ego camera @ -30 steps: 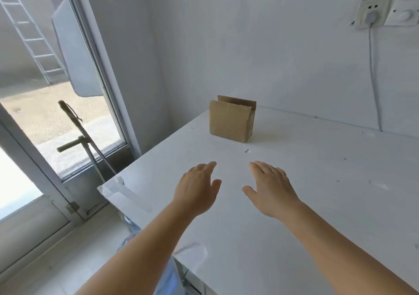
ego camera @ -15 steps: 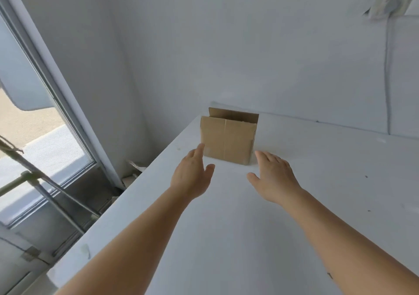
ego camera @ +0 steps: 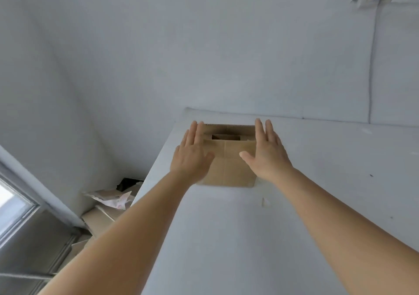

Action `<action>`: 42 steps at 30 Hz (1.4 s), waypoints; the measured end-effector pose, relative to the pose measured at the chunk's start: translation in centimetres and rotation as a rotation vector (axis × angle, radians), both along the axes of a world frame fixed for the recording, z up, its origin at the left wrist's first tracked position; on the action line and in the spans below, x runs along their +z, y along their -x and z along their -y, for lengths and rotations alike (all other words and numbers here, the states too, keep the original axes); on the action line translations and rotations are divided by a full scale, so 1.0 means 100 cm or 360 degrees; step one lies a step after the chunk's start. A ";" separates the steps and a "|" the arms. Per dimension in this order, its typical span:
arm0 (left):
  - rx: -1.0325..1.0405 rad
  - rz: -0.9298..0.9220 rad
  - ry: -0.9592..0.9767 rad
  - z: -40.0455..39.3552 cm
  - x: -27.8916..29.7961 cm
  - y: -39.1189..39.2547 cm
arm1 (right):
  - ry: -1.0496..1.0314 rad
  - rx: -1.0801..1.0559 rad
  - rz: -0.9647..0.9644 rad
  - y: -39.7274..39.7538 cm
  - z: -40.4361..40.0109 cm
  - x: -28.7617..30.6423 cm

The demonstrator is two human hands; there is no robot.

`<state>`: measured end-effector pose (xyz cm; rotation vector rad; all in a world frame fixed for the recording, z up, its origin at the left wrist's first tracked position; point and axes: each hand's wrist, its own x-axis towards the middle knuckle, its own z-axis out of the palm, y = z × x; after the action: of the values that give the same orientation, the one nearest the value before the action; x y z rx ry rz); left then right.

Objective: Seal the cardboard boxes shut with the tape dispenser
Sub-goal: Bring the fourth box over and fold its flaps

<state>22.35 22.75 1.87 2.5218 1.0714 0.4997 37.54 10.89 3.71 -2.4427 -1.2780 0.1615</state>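
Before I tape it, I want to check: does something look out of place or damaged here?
The cardboard box looks intact, top unsealed. Odd: crumpled paper and cardboard scraps lie on the floor left of the table.

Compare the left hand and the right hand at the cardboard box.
The left hand lies at the cardboard box's left end, the right hand at its right end. The left thumb points right, the right thumb left. Both hands are open, fingers straight, flanking the unsealed box.

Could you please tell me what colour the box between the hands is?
The box is plain brown cardboard, seen best in the head view, the only one.
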 end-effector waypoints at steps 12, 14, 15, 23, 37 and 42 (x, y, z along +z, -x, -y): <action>-0.0096 -0.0095 0.0217 -0.040 -0.012 -0.021 | 0.0054 -0.0028 -0.0268 -0.016 -0.020 -0.021; -0.0009 0.0004 0.0470 -0.039 -0.020 -0.021 | 0.0024 -0.0065 -0.0393 -0.016 -0.017 -0.028; 0.0015 0.0075 0.0602 -0.038 -0.023 -0.020 | 0.0000 -0.0083 -0.0461 -0.014 -0.016 -0.031; -0.0011 0.0361 0.0650 -0.005 -0.026 -0.007 | -0.0300 -0.0099 -0.0687 0.006 0.009 -0.032; -0.0239 0.0412 0.0575 0.181 -0.009 -0.024 | -0.0465 -0.0402 -0.0616 0.012 0.206 -0.009; -0.0358 0.0409 0.0605 0.287 -0.008 -0.044 | -0.0474 -0.0528 -0.0586 -0.002 0.316 -0.003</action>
<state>26.73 -5.95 1.09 2.1399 0.7005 0.4873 37.77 -20.73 3.43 -2.1971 -0.6772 0.2911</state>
